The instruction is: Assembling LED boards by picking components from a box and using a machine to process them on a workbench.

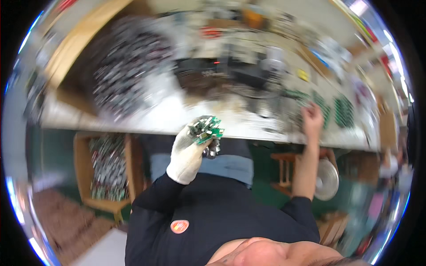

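Observation:
My left hand (184, 155), in a whitish glove with grey fingers, is closed round a bunch of small green circuit boards (208, 131) with metal parts on them. It is held just off the table's front edge. Bare and reaching out to the right, my right hand (313, 117) has its fingers curled together over the table. Whether anything lies between those fingertips is too blurred to tell. Rows of green circuit boards (343, 111) lie on the table to the right of that hand, and more green boards (320, 104) lie close beside it.
On the table's left stands a large open cardboard box (73, 57) with a heap of small metallic parts (133, 62). Dark equipment (248, 75) sits mid-table. Below the table are another box (82, 168) of parts, a wooden stool (284, 170) and a round metallic object (327, 179).

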`<state>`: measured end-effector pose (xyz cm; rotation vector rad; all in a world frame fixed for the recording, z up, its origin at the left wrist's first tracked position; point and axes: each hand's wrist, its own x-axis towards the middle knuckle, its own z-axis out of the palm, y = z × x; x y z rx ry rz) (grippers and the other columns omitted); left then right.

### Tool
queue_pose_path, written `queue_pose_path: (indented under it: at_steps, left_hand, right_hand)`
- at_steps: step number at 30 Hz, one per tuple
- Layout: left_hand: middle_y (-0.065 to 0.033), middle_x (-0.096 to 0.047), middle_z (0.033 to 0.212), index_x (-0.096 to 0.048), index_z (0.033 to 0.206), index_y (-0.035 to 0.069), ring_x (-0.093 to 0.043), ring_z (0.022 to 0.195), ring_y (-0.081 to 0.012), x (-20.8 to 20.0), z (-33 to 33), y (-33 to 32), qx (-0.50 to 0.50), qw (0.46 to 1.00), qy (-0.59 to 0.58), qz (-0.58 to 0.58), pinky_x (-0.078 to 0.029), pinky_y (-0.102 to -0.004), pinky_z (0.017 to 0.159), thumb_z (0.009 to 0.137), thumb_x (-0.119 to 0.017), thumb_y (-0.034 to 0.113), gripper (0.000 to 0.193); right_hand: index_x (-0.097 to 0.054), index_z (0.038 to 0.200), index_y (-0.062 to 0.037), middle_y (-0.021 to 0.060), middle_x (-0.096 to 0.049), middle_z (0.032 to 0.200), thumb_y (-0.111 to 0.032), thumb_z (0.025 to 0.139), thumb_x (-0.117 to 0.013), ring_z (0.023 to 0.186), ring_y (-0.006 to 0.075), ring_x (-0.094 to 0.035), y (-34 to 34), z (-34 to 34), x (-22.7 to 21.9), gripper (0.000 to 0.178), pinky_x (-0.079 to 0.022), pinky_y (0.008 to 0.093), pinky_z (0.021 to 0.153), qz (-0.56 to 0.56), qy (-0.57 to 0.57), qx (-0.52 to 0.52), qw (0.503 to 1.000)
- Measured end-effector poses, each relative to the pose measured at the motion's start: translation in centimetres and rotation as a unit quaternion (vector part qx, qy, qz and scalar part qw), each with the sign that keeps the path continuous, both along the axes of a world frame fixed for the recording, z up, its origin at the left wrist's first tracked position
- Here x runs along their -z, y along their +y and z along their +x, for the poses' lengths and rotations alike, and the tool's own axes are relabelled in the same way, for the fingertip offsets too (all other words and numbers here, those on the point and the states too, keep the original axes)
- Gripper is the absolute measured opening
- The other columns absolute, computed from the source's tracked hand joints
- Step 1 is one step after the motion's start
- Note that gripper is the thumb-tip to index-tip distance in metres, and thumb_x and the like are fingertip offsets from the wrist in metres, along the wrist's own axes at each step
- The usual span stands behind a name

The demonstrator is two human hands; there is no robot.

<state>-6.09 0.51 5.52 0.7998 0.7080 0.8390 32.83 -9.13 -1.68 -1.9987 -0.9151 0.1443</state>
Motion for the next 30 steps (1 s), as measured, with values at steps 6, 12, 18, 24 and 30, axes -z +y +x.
queue_pose_path:
  at_steps: [6,12,18,24,30]
  left_hand:
    - [-0.0068,-0.066,0.095,-0.056,0.107,0.003,-0.06,0.072,-0.0104,1.1,-15.3,1.8,-0.234,0.969,0.042,0.072,-0.046,-0.0206,0.056,0.091,-0.054,-0.002,0.017]
    - [-0.001,-0.066,0.082,-0.063,0.099,0.006,-0.058,0.065,-0.0085,3.1,-30.2,1.8,-0.497,0.838,0.222,0.039,-0.046,-0.0232,0.054,0.087,-0.054,-0.003,0.018]
    - [-0.0048,-0.067,0.091,-0.062,0.101,0.003,-0.061,0.079,-0.0129,11.1,-38.1,5.5,-0.571,0.74,0.351,0.056,-0.048,-0.024,0.07,0.086,-0.06,0.0,0.016]
    - [-0.0252,-0.056,0.117,-0.044,0.129,0.001,-0.055,0.11,-0.0409,17.1,-35.7,12.7,-0.306,0.612,0.729,0.007,-0.043,-0.0442,0.097,0.076,-0.059,0.01,0.056]
    - [-0.0234,-0.053,0.117,-0.045,0.127,0.002,-0.049,0.113,-0.0382,15.1,-33.4,10.8,-0.338,0.573,0.73,0.156,-0.04,-0.044,0.1,0.066,-0.067,0.016,0.067]
  right_hand:
    - [-0.055,0.124,0.0007,0.0159,-0.058,0.117,-0.011,0.086,-0.065,0.105,0.0282,-0.057,1.6,6.0,1.7,0.041,-0.043,0.0383,0.094,-0.109,-0.28,-0.049,0.953]
    - [-0.06,0.12,-0.0054,0.0168,-0.056,0.102,-0.008,0.077,-0.061,0.095,0.0361,-0.056,4.9,6.5,2.3,0.043,-0.044,0.0423,0.083,-0.242,-0.307,-0.069,0.918]
    - [-0.06,0.123,-0.0082,0.0135,-0.059,0.097,-0.016,0.09,-0.055,0.083,0.0303,-0.058,5.0,3.8,0.8,0.034,-0.046,0.0425,0.074,-0.296,-0.328,-0.035,0.897]
    - [-0.059,0.126,-0.0106,0.0157,-0.065,0.113,-0.028,0.097,-0.046,0.097,0.0358,-0.062,4.4,5.1,2.7,0.036,-0.049,0.0434,0.075,-0.262,-0.342,0.027,0.902]
    - [-0.057,0.126,-0.0054,0.009,-0.068,0.106,-0.024,0.099,-0.041,0.091,0.0227,-0.064,1.8,6.5,2.7,0.036,-0.05,0.036,0.077,-0.064,-0.18,0.064,0.98]
